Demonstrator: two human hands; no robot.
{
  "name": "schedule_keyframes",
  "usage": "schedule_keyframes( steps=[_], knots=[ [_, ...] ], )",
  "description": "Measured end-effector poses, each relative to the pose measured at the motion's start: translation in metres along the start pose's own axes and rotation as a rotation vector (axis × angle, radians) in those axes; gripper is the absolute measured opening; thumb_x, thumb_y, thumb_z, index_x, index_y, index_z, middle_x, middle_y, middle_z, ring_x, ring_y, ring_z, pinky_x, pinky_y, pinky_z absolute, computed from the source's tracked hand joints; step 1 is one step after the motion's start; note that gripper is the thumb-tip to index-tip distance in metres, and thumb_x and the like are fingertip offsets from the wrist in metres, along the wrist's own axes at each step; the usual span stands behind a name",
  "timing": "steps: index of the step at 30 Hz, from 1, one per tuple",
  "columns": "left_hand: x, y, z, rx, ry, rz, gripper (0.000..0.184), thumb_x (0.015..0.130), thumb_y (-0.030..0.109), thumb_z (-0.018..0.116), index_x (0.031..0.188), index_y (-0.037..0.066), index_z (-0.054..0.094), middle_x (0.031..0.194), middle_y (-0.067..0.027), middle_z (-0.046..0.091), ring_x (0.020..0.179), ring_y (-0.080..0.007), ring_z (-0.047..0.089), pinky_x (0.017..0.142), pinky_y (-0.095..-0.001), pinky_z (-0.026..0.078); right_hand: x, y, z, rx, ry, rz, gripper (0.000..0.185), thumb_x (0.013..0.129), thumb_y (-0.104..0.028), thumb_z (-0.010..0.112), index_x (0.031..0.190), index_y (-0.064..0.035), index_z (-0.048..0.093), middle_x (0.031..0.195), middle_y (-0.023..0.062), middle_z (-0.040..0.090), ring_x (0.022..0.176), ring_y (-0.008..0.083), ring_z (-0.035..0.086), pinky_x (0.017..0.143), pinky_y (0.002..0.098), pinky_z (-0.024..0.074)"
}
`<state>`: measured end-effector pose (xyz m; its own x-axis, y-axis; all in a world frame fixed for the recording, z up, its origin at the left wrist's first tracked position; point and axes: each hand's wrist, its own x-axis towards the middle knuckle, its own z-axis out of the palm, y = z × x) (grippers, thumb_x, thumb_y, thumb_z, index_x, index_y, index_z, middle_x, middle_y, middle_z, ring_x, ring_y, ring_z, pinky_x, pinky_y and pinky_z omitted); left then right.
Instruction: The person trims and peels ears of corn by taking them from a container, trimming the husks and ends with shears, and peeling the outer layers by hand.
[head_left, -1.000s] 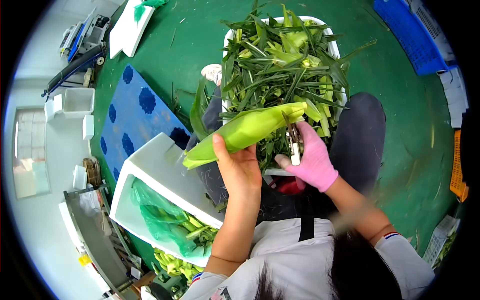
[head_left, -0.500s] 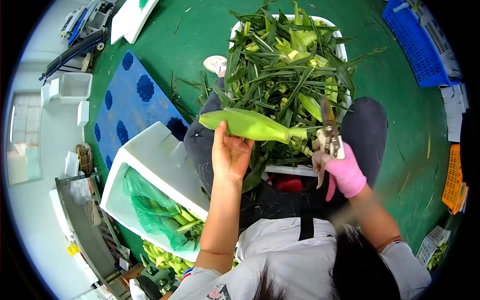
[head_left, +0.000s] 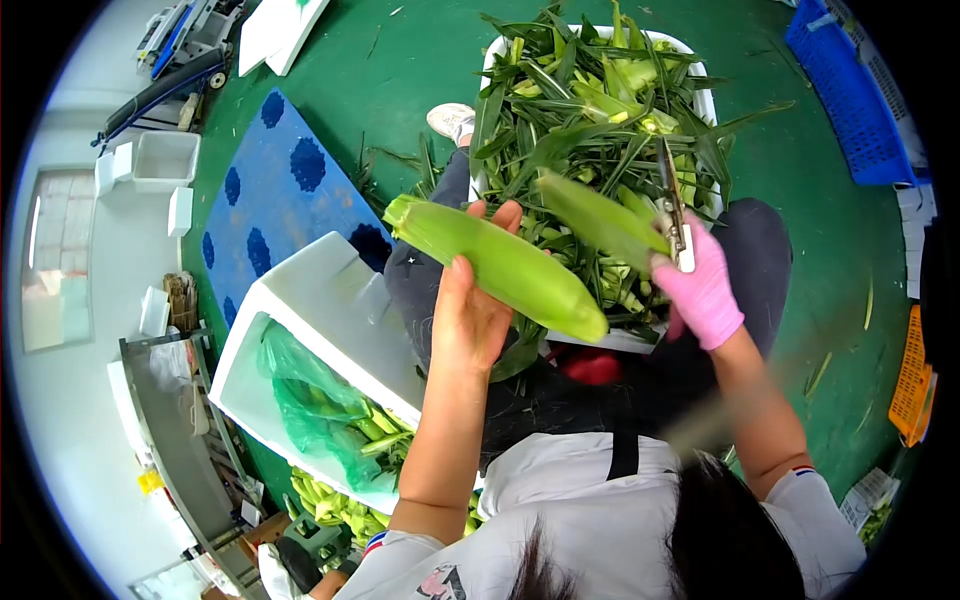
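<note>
A green ear of corn (head_left: 515,275), still in smooth inner husk, lies slanted across my left hand (head_left: 462,315), whose bare fingers close around it. In its pink glove, my right hand (head_left: 702,290) grips pruning shears (head_left: 672,195) with the blades pointing up and away. A loose husk leaf (head_left: 600,220), blurred by motion, reaches from the thumb of that hand toward the corn; whether the thumb pinches it I cannot tell. Beyond both hands, a white tub (head_left: 706,100) between my legs is heaped with husks and leaves (head_left: 560,130).
To the left, a tilted white foam box (head_left: 330,290) holds a green plastic bag (head_left: 305,385) and corn. More ears (head_left: 335,510) are piled below it. A blue board (head_left: 275,185) lies on the green floor. At right are a blue crate (head_left: 840,90) and an orange crate (head_left: 912,385).
The corn has turned in my left hand, its cut end now at upper left and its other end at lower right. A loose husk leaf has appeared beside my right hand.
</note>
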<state>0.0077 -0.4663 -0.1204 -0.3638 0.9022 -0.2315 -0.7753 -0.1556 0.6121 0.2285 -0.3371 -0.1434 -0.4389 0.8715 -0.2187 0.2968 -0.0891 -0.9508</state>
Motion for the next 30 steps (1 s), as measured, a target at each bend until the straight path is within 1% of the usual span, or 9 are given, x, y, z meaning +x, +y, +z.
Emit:
schedule_keyframes(
  steps=[3, 7, 8, 12, 19, 22, 24, 26, 30],
  knots=[
    [0.001, -0.005, -0.006, 0.394, -0.071, 0.091, 0.068, 0.079, 0.005, 0.077, 0.139, 0.008, 0.045, 0.137, -0.0139, 0.055, 0.124, -0.0227, 0.054, 0.104, -0.0401, 0.045, 0.010, 0.001, -0.023, -0.904, 0.331, -0.541, 0.032, 0.079, -0.011, 0.066, 0.107, -0.0005, 0.056, 0.087, 0.0040, 0.061, 0.075, 0.0133, 0.058, 0.068, 0.0282, 0.0495],
    [0.004, -0.019, 0.008, 1.108, -0.262, 0.329, 0.053, 0.074, 0.008, 0.080, 0.121, 0.005, 0.056, 0.124, -0.0095, 0.059, 0.131, -0.0294, 0.048, 0.111, -0.0438, 0.035, -0.040, -0.073, -0.029, 0.309, -0.167, 0.182, 0.027, 0.081, -0.010, 0.062, 0.107, -0.0022, 0.056, 0.087, 0.0069, 0.065, 0.073, 0.0106, 0.057, 0.066, 0.0250, 0.0484],
    [0.004, -0.022, 0.010, 1.184, -0.288, 0.399, 0.054, 0.070, 0.003, 0.075, 0.120, 0.006, 0.057, 0.124, -0.0102, 0.059, 0.131, -0.0316, 0.047, 0.111, -0.0445, 0.034, -0.047, -0.076, -0.024, 0.494, -0.227, 0.146, 0.025, 0.083, -0.010, 0.062, 0.105, -0.0022, 0.055, 0.086, 0.0076, 0.065, 0.072, 0.0101, 0.057, 0.065, 0.0242, 0.0485],
    [0.001, -0.028, 0.028, 1.416, -0.306, 0.625, 0.059, 0.061, -0.006, 0.065, 0.117, 0.010, 0.059, 0.123, -0.0105, 0.058, 0.130, -0.0371, 0.045, 0.112, -0.0501, 0.029, -0.058, -0.092, -0.014, 0.497, -0.386, 0.309, 0.025, 0.085, -0.013, 0.064, 0.106, -0.0026, 0.054, 0.082, 0.0065, 0.063, 0.071, 0.0097, 0.058, 0.059, 0.0235, 0.0477],
    [-0.008, -0.028, 0.026, 1.779, -0.215, 0.902, 0.056, 0.063, -0.005, 0.069, 0.116, 0.010, 0.060, 0.121, -0.0108, 0.057, 0.125, -0.0349, 0.048, 0.110, -0.0488, 0.029, -0.057, -0.057, 0.001, 0.416, -0.317, 0.187, 0.030, 0.083, -0.010, 0.056, 0.113, -0.0046, 0.054, 0.084, 0.0028, 0.058, 0.063, 0.0072, 0.052, 0.055, 0.0223, 0.0465],
    [-0.007, -0.042, 0.023, 1.149, -0.335, 0.553, 0.061, 0.064, -0.003, 0.072, 0.122, 0.009, 0.058, 0.125, -0.0114, 0.054, 0.124, -0.0305, 0.049, 0.107, -0.0435, 0.035, -0.065, -0.060, 0.011, 0.616, -0.248, 0.205, 0.033, 0.082, -0.009, 0.058, 0.115, -0.0051, 0.053, 0.083, 0.0032, 0.057, 0.056, 0.0097, 0.051, 0.044, 0.0210, 0.0436],
    [-0.025, -0.060, 0.020, 0.390, -0.271, -0.053, 0.068, 0.075, 0.001, 0.078, 0.134, 0.007, 0.045, 0.133, -0.0091, 0.049, 0.122, -0.0227, 0.051, 0.105, -0.0389, 0.041, -0.069, -0.096, 0.007, 0.698, -0.219, 0.433, 0.034, 0.082, -0.010, 0.058, 0.115, -0.0052, 0.053, 0.081, 0.0039, 0.056, 0.056, 0.0106, 0.052, 0.043, 0.0210, 0.0438],
    [-0.035, -0.059, 0.031, -0.030, -0.215, -0.280, 0.071, 0.079, 0.002, 0.077, 0.139, 0.008, 0.039, 0.135, -0.0089, 0.048, 0.125, -0.0235, 0.051, 0.106, -0.0411, 0.043, -0.064, -0.079, 0.007, 1.032, -0.459, 0.310, 0.028, 0.082, -0.010, 0.053, 0.110, -0.0049, 0.050, 0.075, 0.0068, 0.055, 0.063, 0.0140, 0.052, 0.061, 0.0287, 0.0454],
    [-0.038, -0.064, 0.026, -0.091, -0.293, -0.323, 0.075, 0.080, 0.000, 0.075, 0.142, 0.010, 0.035, 0.134, -0.0072, 0.050, 0.128, -0.0245, 0.050, 0.108, -0.0435, 0.043, -0.073, -0.082, 0.005, 0.982, -0.400, 0.301, 0.029, 0.081, -0.007, 0.053, 0.109, -0.0037, 0.049, 0.073, 0.0062, 0.052, 0.061, 0.0153, 0.050, 0.062, 0.0316, 0.0444]
  ],
)
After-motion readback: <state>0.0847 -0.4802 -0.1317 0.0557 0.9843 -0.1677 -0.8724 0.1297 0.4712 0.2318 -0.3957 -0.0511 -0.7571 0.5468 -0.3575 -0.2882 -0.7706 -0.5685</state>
